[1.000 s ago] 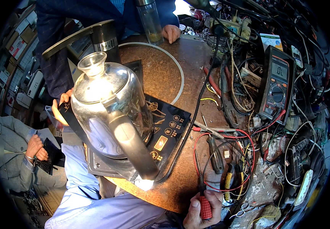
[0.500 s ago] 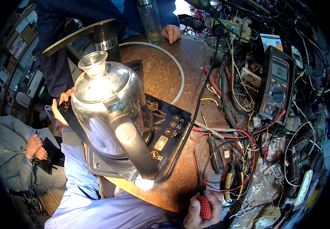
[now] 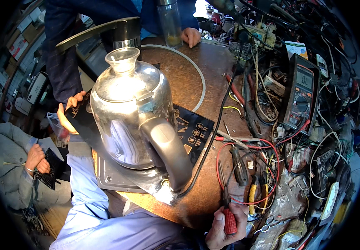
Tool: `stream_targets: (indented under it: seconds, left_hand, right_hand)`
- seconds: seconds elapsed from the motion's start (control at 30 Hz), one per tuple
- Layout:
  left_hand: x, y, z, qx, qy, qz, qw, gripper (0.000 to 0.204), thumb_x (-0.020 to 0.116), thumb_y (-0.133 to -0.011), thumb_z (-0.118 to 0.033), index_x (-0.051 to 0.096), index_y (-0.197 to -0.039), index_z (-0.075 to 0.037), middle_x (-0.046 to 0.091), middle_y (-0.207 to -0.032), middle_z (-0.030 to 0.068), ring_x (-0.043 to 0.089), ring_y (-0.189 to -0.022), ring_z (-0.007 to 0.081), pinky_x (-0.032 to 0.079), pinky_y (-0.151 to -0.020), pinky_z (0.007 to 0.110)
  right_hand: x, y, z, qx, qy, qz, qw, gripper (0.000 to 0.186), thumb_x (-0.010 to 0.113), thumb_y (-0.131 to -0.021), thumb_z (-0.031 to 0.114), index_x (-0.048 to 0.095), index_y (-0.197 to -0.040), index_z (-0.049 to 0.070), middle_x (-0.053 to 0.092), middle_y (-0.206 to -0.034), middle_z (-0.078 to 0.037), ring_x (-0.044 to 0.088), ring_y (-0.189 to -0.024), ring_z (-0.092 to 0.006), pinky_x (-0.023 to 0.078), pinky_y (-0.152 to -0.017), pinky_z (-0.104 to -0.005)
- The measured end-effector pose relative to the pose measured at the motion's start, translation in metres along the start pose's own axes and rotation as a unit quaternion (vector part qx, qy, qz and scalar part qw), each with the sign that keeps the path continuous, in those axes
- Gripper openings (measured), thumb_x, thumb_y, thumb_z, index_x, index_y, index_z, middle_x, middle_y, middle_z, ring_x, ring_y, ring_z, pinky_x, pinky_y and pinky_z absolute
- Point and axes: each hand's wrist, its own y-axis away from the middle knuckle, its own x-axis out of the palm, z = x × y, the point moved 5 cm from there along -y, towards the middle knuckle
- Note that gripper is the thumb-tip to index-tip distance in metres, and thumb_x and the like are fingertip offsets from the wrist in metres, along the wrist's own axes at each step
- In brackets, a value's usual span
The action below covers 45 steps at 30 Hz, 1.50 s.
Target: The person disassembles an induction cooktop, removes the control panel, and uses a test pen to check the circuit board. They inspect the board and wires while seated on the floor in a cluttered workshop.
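Note:
A glass kettle (image 3: 136,112) with a shiny lid and thick dark handle stands over the black cooktop (image 3: 200,131), which bears printed gold and white symbols. At the cooktop's far left corner, my left hand (image 3: 66,116) grips the edge with curled fingers, beside another person's dark sleeve; the kettle and panel hide part of the grip. Low on the right, my right hand (image 3: 221,231) is closed round the red ribbed handle of a screwdriver (image 3: 230,221). Its dark shaft points away from me, near the wires. Beneath the cooktop shows a dark base (image 3: 115,177).
A multimeter (image 3: 301,93) with red and black leads leans on tangled wires at right. Near my right hand lie a dark screwdriver (image 3: 239,166), yellow-handled pliers (image 3: 253,193) and scissors (image 3: 265,227). A metal spout arm (image 3: 96,31) rises behind the kettle. Another person's hand (image 3: 191,37) rests beyond.
The kettle stands further right and slightly higher in the picture, and the cooktop a little further right. My right hand has shifted slightly right with the screwdriver. My left hand keeps its grip.

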Motion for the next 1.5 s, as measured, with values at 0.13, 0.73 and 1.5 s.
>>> stream_targets:
  seconds: [0.13,0.73,1.5]
  left_hand:
    - [-0.018,-0.002,0.001,-0.001,-0.007,0.011,1.0,0.047,0.035,-0.095,-0.049,0.048,-0.082,-0.006,0.054,-0.101,0.014,0.044,-0.116,0.0308,0.031,-0.105,0.047]
    - [0.044,0.007,-0.002,-0.004,0.002,0.096,0.995,0.046,0.042,-0.094,-0.05,0.049,-0.082,-0.006,0.052,-0.095,0.0113,0.047,-0.101,0.0268,0.035,-0.093,0.04]
    - [0.034,0.014,-0.012,0.006,-0.012,0.033,0.999,0.046,0.041,-0.093,-0.05,0.05,-0.082,-0.006,0.052,-0.097,0.0121,0.046,-0.104,0.028,0.035,-0.095,0.042]
  right_hand:
    - [0.0,-0.006,0.007,-0.002,0.025,0.002,1.0,0.03,0.068,-0.087,0.005,0.062,-0.114,-0.006,0.064,-0.108,-0.022,0.061,-0.102,-0.0355,0.047,-0.092,-0.0417]
    - [-0.002,0.008,-0.023,0.122,-0.116,-0.046,0.985,0.025,0.071,-0.085,0.01,0.064,-0.102,-0.007,0.062,-0.088,-0.015,0.056,-0.074,-0.0227,0.047,-0.069,-0.034]
    - [0.002,0.008,-0.031,0.231,-0.261,-0.067,0.935,0.034,0.068,-0.087,0.009,0.058,-0.116,-0.005,0.061,-0.098,-0.021,0.06,-0.075,-0.0258,0.05,-0.071,-0.0371]
